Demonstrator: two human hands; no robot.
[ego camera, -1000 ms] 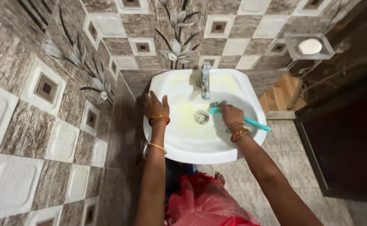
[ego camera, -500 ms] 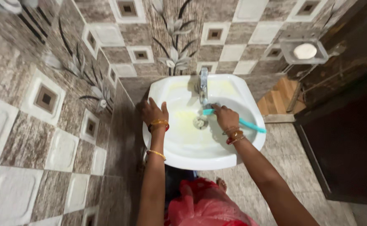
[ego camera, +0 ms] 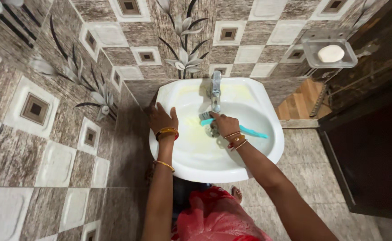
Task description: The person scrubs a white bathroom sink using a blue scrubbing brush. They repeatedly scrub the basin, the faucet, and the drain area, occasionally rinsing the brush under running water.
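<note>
White wall-mounted sink (ego camera: pixel 254 156) is the landmark, seen from above. Right hand (ego camera: pixel 223 124) is inside the sink bowl, fingers clenched around a teal-handled brush (ego camera: pixel 231 125). Brush's dark bristle head sits at the back-left of the bowl, just in front of the tap, pressed to the sink surface as far as can be told. Teal handle runs out from under the hand toward the sink's right side. The hand covers the drain area; drain mostly hidden. Bangles on the right wrist, just behind the hand, above the bowl centre.

Left hand (ego camera: pixel 162 118) rests on the sink's left rim, palm down, fingers spread and lying flat on the rim edge, gripping nothing else. Gold and red bangles on that wrist, another thin gold one further down the forearm, beside the sink's left front edge.

Chrome tap (ego camera: pixel 215 91) stands at the back centre of the sink, spout pointing into the bowl. Yellowish staining shows on the back deck and left part of the bowl.

Clear soap dish (ego camera: pixel 350 61) with a white soap bar (ego camera: pixel 331 53) hangs on the wall up and right of the sink. Patterned brown-and-white tiled wall (ego camera: pixel 48 125) to the sink's left and behind it. Red garment (ego camera: pixel 216 216) shows below the sink's front edge.
</note>
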